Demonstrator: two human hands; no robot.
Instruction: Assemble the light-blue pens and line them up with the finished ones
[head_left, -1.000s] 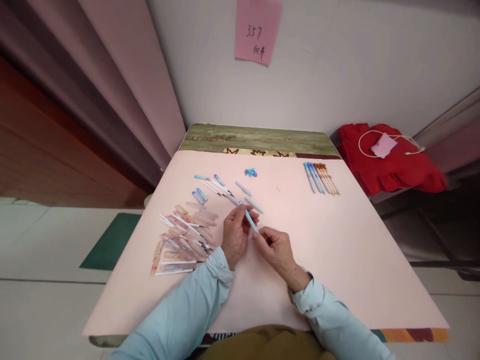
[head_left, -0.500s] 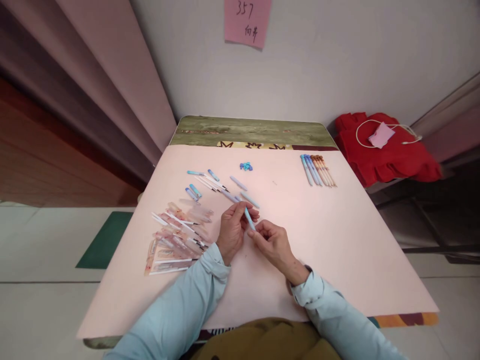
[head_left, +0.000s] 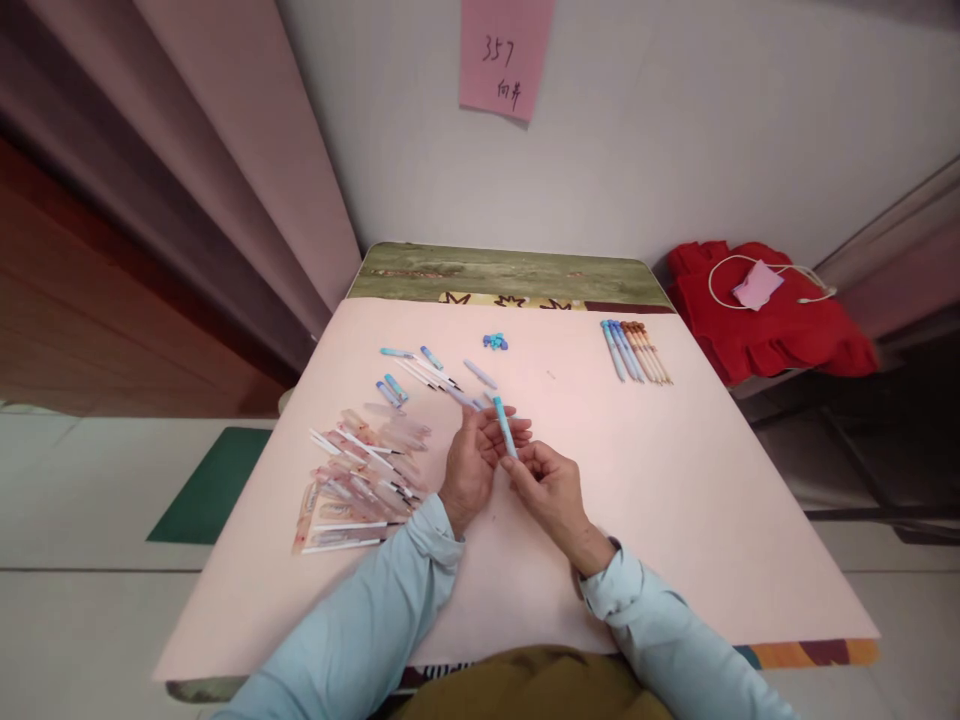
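A light-blue pen (head_left: 505, 425) with a brighter blue upper end stands tilted between my hands. My right hand (head_left: 553, 488) pinches its lower end between thumb and fingers. Beside the pen, my left hand (head_left: 471, 458) is open, palm turned up, thumb apart and fingers stretched behind the pen; whether they touch it I cannot tell. Just beyond my left hand lie pale lilac pen barrels (head_left: 480, 374), white refills (head_left: 427, 374) with dark tips, and short blue pen parts (head_left: 394, 387).
At the left lies a pile of pinkish clear pen parts and refills (head_left: 364, 480). Small blue pieces (head_left: 495, 342) sit in a heap at the back. A row of blue and brown-topped pens (head_left: 634, 352) lies back right on the pink-white sheet (head_left: 675, 540). Red cloth (head_left: 765, 340) is beyond the table's right edge.
My left fingers have let go of the pen's upper end and spread out, baring its bright blue top. My right hand keeps its pinch. The view has tilted slightly upward.
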